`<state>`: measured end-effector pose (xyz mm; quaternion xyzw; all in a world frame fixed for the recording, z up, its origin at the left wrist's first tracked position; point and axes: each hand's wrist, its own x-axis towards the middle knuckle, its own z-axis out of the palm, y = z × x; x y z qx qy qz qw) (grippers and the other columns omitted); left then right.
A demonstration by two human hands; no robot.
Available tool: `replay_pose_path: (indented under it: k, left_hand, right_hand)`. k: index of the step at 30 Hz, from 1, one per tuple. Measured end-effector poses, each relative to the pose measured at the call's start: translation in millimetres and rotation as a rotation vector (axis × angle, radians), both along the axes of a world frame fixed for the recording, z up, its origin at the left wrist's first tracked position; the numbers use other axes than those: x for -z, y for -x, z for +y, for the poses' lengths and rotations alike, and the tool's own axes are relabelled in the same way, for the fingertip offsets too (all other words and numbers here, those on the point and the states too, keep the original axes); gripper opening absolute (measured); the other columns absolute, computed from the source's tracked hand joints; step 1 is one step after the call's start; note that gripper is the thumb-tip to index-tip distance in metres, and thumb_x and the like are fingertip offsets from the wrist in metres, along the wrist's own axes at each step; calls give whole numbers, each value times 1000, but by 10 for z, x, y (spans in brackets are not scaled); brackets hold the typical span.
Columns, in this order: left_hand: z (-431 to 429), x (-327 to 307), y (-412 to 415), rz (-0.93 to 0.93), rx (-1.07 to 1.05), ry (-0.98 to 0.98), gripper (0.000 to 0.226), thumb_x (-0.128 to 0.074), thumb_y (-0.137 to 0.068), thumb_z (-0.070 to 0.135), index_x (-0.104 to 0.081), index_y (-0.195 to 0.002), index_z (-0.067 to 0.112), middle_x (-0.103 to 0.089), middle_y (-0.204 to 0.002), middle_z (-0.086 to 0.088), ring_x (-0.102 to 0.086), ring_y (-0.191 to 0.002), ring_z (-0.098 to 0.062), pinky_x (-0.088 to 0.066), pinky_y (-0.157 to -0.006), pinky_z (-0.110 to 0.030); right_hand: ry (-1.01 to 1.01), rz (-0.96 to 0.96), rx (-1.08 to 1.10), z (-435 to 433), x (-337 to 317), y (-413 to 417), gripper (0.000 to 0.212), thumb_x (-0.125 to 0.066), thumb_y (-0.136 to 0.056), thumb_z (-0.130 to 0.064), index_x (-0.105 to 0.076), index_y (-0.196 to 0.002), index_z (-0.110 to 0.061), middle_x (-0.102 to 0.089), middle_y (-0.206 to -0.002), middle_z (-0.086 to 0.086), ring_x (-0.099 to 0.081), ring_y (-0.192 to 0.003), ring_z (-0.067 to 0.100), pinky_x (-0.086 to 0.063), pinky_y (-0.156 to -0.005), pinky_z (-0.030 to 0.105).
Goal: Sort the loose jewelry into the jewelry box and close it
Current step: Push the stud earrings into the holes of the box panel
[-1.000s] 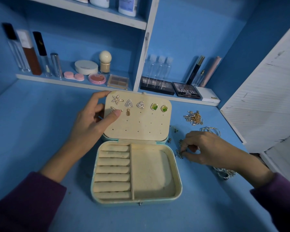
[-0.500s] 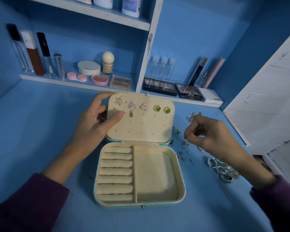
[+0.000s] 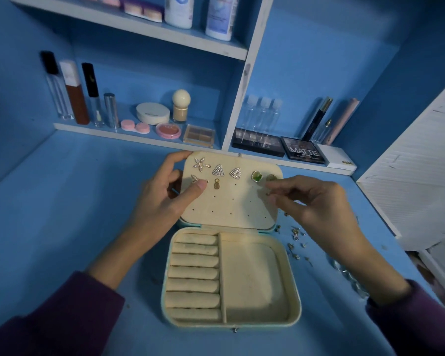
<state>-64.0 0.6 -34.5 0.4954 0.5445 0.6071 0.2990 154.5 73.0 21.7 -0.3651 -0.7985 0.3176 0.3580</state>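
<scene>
Seen from the head camera, the left hand (image 3: pixel 162 199) grips the left edge of the cream padded lid (image 3: pixel 229 204) of the mint-green, cream-lined jewelry box (image 3: pixel 294 286), which lies open on the blue table (image 3: pixel 75 201). Its thumb lies flat on the lid's face beside a pinned earring, its fingers curl behind the edge, and the forearm comes in from the lower left. The right hand (image 3: pixel 316 201) hovers over the lid's right side, close to a square green stud earring (image 3: pixel 256 176). Thumb and forefinger pinch a tiny piece (image 3: pixel 268 194) (too small to name), the other fingers loosely bent. Loose silver studs (image 3: pixel 295 233) lie scattered just right of the box.
</scene>
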Motion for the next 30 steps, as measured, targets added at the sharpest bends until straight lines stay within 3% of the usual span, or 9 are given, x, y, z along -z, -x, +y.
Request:
replay_pose_path:
  k: [4, 8, 12, 15, 18, 21, 24, 27, 30]
  left_hand:
    - [3, -2, 2, 13, -17, 12, 46, -63, -70, 52, -51, -114, 41, -72, -96, -1, -68, -88, -13, -54, -77, -31]
    - [11, -1, 9, 9, -20, 36, 44, -64, -71, 50, -53, -113, 41, -73, -94, -2, -67, -88, -15, -52, -83, -40]
    - [26, -13, 15, 10, -38, 69, 38, -63, -78, 41, -54, -114, 40, -72, -90, -6, -66, -87, -21, -50, -85, -43]
    - [35, -16, 22, 6, -45, 85, 31, -68, -87, 32, -55, -114, 40, -71, -88, -5, -66, -85, -20, -50, -82, -38]
    - [38, -22, 21, 11, -46, 87, 31, -64, -88, 25, -55, -116, 37, -72, -86, -3, -66, -83, -17, -50, -77, -29]
    - [35, -37, 14, 7, -44, 93, 33, -65, -88, 25, -56, -119, 33, -72, -87, 1, -67, -83, -15, -51, -78, -30]
    - [30, -33, 20, 10, -42, 98, 33, -64, -88, 27, -55, -119, 34, -72, -87, 3, -67, -82, -13, -51, -79, -29]
    - [27, -44, 18, 23, -48, 84, 31, -64, -88, 28, -55, -116, 35, -71, -81, 4, -65, -75, -10, -49, -72, -24]
    - [33, -44, 19, 19, -49, 82, 30, -65, -88, 26, -55, -115, 35, -71, -85, -3, -66, -81, -19, -51, -77, -33]
  right_hand:
    - [-257, 17, 42, -23, 110, 180, 13, -70, -76, -8, -72, -82, -19, -68, -72, -5, -61, -67, 10, -49, -70, 13]
    - [-465, 33, 80, 13, 230, 333, 1, -66, -75, -6, -66, -75, -5, -63, -68, 3, -54, -65, 13, -44, -64, 13]
    - [-625, 9, 76, 103, 335, 417, 10, -61, -79, -3, -59, -70, 0, -59, -70, 8, -47, -67, 14, -40, -63, 17]
    - [-724, -17, 66, 151, 393, 455, 14, -57, -81, -1, -56, -67, 2, -56, -70, 12, -45, -68, 19, -41, -62, 26]
    - [-802, -73, 98, 174, 429, 492, 13, -61, -77, 6, -55, -67, 1, -53, -68, 11, -47, -65, 24, -40, -57, 32]
    - [-848, -118, 112, 179, 438, 525, 16, -64, -76, 8, -54, -66, 0, -51, -66, 9, -46, -62, 25, -38, -54, 30]
    - [-871, -107, 87, 167, 452, 549, 18, -64, -77, 10, -54, -66, 0, -49, -68, 8, -44, -64, 24, -36, -58, 27]
    - [-882, -89, 63, 167, 473, 558, 16, -63, -79, 10, -55, -66, 2, -52, -70, 12, -47, -65, 27, -41, -60, 33]
    - [-880, -103, 61, 188, 492, 569, 16, -63, -79, 9, -56, -66, 3, -54, -70, 14, -50, -64, 31, -43, -59, 38]
